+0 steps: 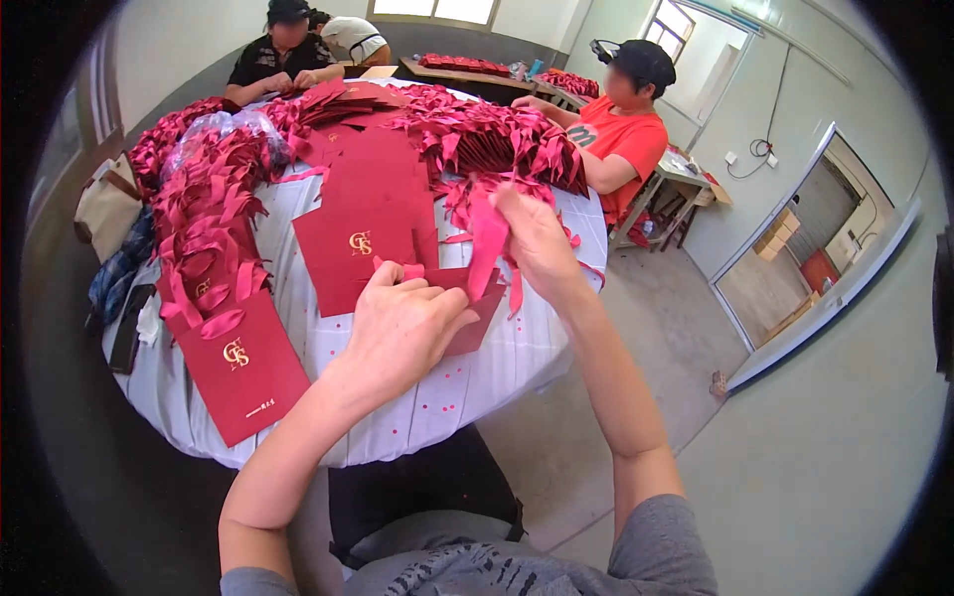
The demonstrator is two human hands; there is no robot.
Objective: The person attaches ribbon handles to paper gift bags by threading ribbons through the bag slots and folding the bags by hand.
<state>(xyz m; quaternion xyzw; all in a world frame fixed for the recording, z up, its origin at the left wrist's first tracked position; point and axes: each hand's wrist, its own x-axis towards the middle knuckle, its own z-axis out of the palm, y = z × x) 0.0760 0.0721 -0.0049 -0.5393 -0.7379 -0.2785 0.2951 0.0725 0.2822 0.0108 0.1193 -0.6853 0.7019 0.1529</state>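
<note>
My left hand [402,323] is closed on the top edge of a dark red paper gift bag [475,336], near the table's front edge. Its lower part is partly covered by that hand. My right hand [542,243] is raised above the bag's right side, fingers pinching a pink-red satin ribbon [486,243] that hangs down to the bag's mouth. Just left of the held bag lies a stack of flat red bags [333,263] with a gold emblem. Beyond my right hand are loose ribbons [459,204].
A row of ribboned red bags [211,219] runs along the left side of the white-covered table [348,397]. More bags [487,139] stand packed at the far right. Small red dots lie near the front. Two people [631,129] [288,60] work around the table; another bends behind.
</note>
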